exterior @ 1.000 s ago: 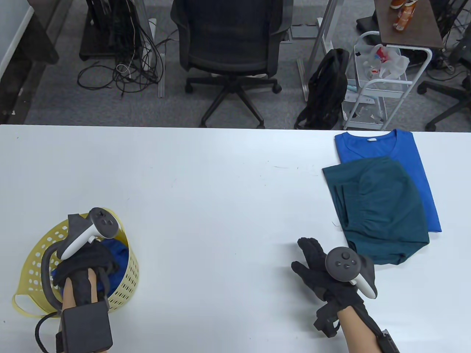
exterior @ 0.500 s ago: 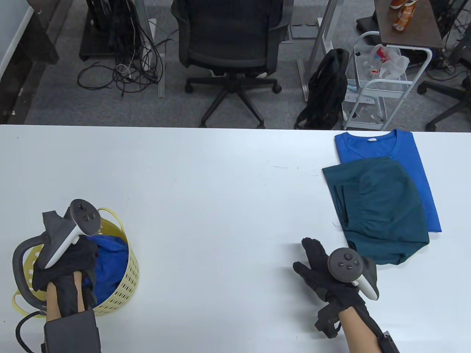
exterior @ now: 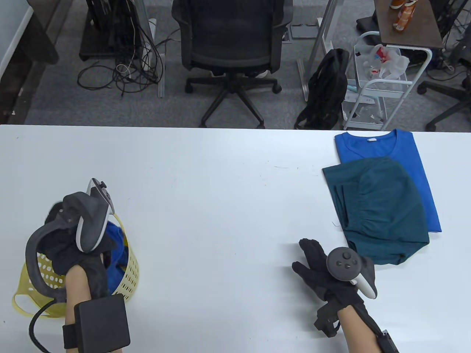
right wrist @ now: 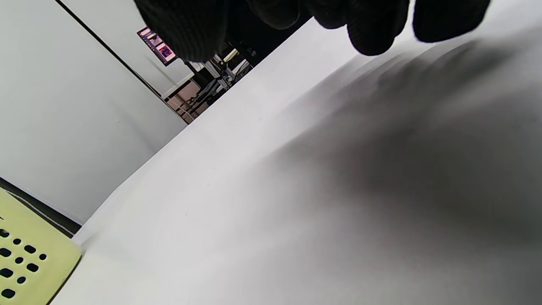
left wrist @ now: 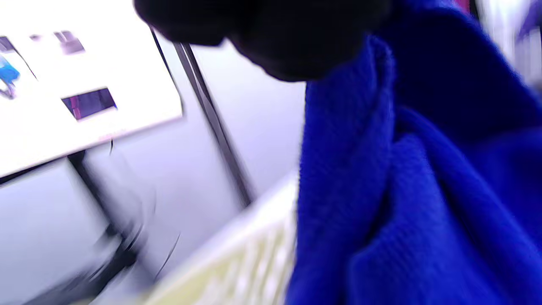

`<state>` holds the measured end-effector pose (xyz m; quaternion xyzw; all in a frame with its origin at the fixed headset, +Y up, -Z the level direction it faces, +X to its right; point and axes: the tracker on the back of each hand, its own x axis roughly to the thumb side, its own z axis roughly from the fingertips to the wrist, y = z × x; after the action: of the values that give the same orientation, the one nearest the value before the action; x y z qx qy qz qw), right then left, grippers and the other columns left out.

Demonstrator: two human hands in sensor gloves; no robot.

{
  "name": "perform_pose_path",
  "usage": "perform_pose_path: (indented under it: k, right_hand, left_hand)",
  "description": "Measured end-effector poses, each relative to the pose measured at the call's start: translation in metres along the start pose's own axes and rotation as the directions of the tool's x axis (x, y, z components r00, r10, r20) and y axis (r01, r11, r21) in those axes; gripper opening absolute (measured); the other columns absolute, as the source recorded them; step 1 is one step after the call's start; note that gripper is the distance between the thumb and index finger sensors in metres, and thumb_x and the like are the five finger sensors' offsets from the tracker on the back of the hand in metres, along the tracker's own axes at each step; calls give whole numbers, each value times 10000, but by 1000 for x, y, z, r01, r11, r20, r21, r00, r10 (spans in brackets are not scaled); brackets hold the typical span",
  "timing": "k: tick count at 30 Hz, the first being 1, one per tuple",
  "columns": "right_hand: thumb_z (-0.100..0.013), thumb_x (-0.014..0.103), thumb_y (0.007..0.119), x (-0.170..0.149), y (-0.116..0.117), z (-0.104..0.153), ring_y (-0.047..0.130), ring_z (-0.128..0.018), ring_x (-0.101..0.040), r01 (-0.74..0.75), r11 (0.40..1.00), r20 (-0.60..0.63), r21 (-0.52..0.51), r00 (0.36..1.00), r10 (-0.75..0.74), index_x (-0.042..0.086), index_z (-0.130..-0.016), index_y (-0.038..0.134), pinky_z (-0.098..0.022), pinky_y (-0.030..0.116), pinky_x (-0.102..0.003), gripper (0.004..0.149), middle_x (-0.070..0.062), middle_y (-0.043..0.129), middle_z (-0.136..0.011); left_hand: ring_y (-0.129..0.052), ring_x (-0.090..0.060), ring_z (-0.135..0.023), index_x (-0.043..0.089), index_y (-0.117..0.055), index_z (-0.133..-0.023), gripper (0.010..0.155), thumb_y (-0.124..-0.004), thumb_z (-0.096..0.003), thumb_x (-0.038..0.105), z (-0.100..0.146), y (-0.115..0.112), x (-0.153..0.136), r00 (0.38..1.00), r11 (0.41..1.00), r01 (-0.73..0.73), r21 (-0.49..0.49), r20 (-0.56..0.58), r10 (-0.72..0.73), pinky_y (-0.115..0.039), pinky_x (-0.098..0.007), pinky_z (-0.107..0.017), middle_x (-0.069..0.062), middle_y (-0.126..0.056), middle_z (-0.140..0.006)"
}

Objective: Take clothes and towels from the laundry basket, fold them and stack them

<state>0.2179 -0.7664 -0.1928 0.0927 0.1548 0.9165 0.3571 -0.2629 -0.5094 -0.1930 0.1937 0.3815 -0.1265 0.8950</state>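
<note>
- White table [exterior: 220,184] fills the frame, with an office chair [exterior: 228,47] and a wire cart [exterior: 382,84] on grey carpet beyond its far edge; the yellow basket [exterior: 130,270] at the near left corner is our marker.
- Nearest us, right at the basket, the left hand [exterior: 79,250] is down inside it, tracker tipped on its side, which reads as a reach for the next piece.
- From the left wrist view, dark fingers [left wrist: 296,38] sit at the top of a bunched blue towel [left wrist: 423,190], right against the cloth. Whether they are closed on it I cannot tell; the view is blurred and the fingertips are hidden.
- From the table view, a patch of that blue cloth shows over the basket's right rim, so it is not yet out.
- Well to the right of the basket, the right hand [exterior: 320,268] lies flat on the bare table, fingers [right wrist: 372,29] spread and holding nothing. My guess: it waits there to help spread the next item.
- Farther right and back from the basket, just beyond that hand, the finished pile: a folded teal garment [exterior: 379,209] resting on a folded blue shirt [exterior: 404,147], collar toward the far edge.
- Judged from that, two pieces are done and at least one remains.
</note>
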Motion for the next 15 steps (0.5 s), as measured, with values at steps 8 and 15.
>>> perform_pose_path:
  k: [8, 15]
  right_hand:
    - [-651, 361, 671, -10, -5, -1, 466, -993, -638, 61, 998, -11, -19, 998, -61, -7, -1186, 339, -667, 480, -778, 728, -395, 282, -1165]
    - [-652, 365, 671, -14, -15, 4, 491, -989, -631, 116, 992, -17, -54, 993, -117, -4, -1180, 393, -665, 495, -771, 702, -391, 307, -1167]
  left_hand:
    - [-929, -215, -926, 195, -438, -1112, 502, -519, -663, 402, 53, 116, 56, 685, 755, -633, 169, 577, 445, -822, -377, -710, -110, -640, -1135]
    - [-990, -264, -736, 190, -727, -979, 454, -599, -670, 495, 123, 81, 139, 601, 884, -352, -307, 650, 465, -819, -524, -626, -64, -876, -913]
